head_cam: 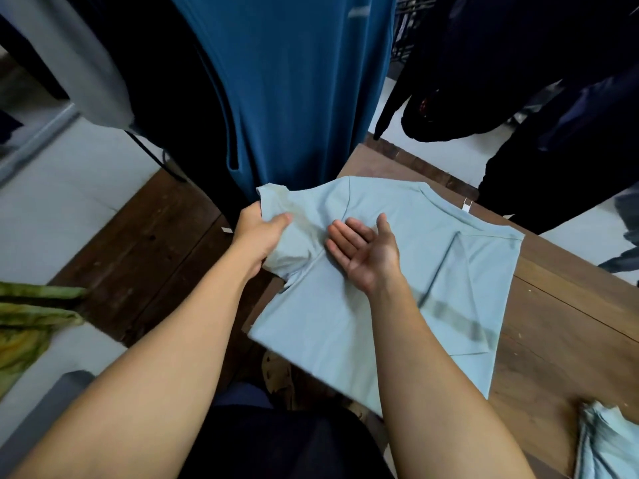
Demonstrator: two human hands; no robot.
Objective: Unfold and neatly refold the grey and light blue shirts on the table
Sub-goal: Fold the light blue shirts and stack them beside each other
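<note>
A light blue shirt (390,305) lies spread on the wooden table (560,326), its right side folded inward and its lower edge hanging over the near table edge. My left hand (257,233) grips the shirt's left sleeve, which is bunched and lifted off the table. My right hand (363,247) rests edge-on on the shirt just right of that sleeve, fingers straight, palm facing left. No grey shirt can be made out.
A second pale blue garment (605,444) lies at the table's near right corner. A teal garment (294,91) and dark clothes (536,81) hang close behind the table. A green cloth (31,323) lies at the far left.
</note>
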